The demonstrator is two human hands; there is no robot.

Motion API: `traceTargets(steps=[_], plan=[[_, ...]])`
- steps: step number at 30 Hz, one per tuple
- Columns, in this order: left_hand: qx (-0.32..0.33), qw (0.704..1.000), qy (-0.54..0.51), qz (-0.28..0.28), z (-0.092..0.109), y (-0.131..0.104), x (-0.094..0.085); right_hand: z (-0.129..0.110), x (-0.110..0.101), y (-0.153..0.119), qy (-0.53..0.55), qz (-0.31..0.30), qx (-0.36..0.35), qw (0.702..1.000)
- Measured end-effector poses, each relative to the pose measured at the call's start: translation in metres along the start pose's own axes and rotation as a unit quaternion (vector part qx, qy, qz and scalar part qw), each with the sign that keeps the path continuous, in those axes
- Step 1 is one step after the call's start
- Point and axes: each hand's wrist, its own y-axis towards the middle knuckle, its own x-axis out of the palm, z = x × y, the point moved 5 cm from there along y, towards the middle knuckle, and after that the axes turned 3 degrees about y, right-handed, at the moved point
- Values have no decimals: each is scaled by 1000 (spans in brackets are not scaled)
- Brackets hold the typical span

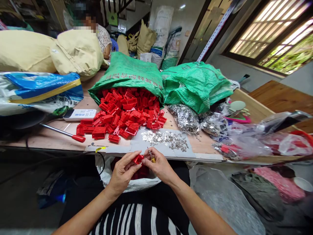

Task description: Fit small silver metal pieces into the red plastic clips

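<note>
My left hand (124,169) pinches a small red plastic part (138,159) over the table's front edge. Close beside it, my right hand (157,163) holds a thin metal-tipped tool with a yellow handle (153,160), its fingertips by the red part. Below both hands an open white bag (144,184) rests at my lap with red pieces inside. A heap of red parts (114,114) spills from a green sack (134,71) onto the table. Small flat metal pieces (168,139) lie scattered on a grey sheet (137,147) right of the heap.
A red-handled lever (78,138) and a white boxed device (80,114) lie left. Clear bags of metal pieces (184,119) and a second green sack (195,81) stand right. A person (104,39) sits behind beige sacks (75,54). A black cable (104,163) hangs at the table edge.
</note>
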Motion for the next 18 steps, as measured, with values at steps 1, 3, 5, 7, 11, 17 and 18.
traceTargets(steps=[1,3,5,7,11,17,18], plan=[[2,1000,-3,-1,1,0,1,2,0,-1,8,4,1,1000],[-27,999,-30,-4,-4,-1,2,6,1,-2,24,8,7,1000],[-75,994,-83,-8,-12,-2,4,7,2,-3,40,0,17,999],[-110,983,-147,-10,-19,-3,6,6,1,-4,54,-9,20,998],[-131,966,-225,-12,-23,-3,8,-1,-2,-6,61,-15,13,998],[-136,963,-232,-17,-20,-2,9,-1,1,-6,60,-23,4,998],[-133,965,-223,-21,-19,-2,10,0,2,-5,61,-26,5,998]])
